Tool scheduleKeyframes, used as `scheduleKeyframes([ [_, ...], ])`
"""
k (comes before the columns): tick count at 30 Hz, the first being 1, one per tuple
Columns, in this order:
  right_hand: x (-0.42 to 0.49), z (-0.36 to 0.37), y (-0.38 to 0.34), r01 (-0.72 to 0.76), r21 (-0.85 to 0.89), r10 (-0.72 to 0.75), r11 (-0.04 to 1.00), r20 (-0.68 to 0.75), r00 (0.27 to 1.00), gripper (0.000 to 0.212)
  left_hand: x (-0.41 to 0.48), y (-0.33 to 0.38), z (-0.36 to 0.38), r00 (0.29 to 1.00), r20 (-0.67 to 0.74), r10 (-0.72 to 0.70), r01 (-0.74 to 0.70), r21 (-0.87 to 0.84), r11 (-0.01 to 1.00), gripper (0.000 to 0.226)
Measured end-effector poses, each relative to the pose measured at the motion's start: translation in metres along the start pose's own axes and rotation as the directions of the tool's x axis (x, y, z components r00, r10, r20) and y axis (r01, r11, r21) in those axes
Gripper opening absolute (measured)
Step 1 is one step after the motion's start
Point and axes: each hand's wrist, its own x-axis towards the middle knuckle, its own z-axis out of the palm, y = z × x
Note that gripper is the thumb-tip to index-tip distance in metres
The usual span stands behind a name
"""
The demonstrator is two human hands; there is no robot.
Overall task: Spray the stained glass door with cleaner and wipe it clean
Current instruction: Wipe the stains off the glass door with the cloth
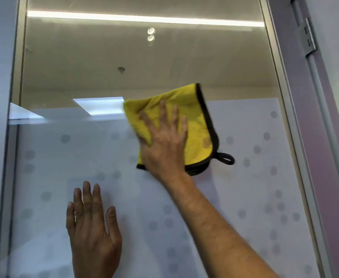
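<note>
The glass door (84, 73) fills the view, clear at the top and frosted with grey dots (244, 177) lower down. My right hand (163, 145) lies flat with spread fingers on a folded yellow cloth (196, 121) with a dark trim and hanging loop, pressing it against the glass at the upper edge of the frosted band. My left hand (93, 227) rests open and flat on the frosted glass, lower and to the left, holding nothing. No spray bottle is in view.
A metal door frame (280, 97) runs down the right side, with a hinge (309, 37) on the purple-grey jamb beyond it. Another frame edge (14, 97) and wall stand at the left. Ceiling lights (144, 18) show through the clear glass.
</note>
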Motion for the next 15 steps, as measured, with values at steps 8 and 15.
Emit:
scheduleKeyframes([
  [8,-0.081,-0.007,-0.034,0.233,0.168,-0.271,0.958,0.255,0.928,0.052,-0.003,0.004,-0.012,0.977,-0.023,-0.212,0.175,-0.480,0.859,0.058],
  [15,-0.155,-0.031,-0.029,0.304,0.206,-0.362,0.930,0.370,0.856,0.055,-0.003,0.005,-0.025,0.950,0.046,-0.310,0.279,-0.575,0.769,0.061],
])
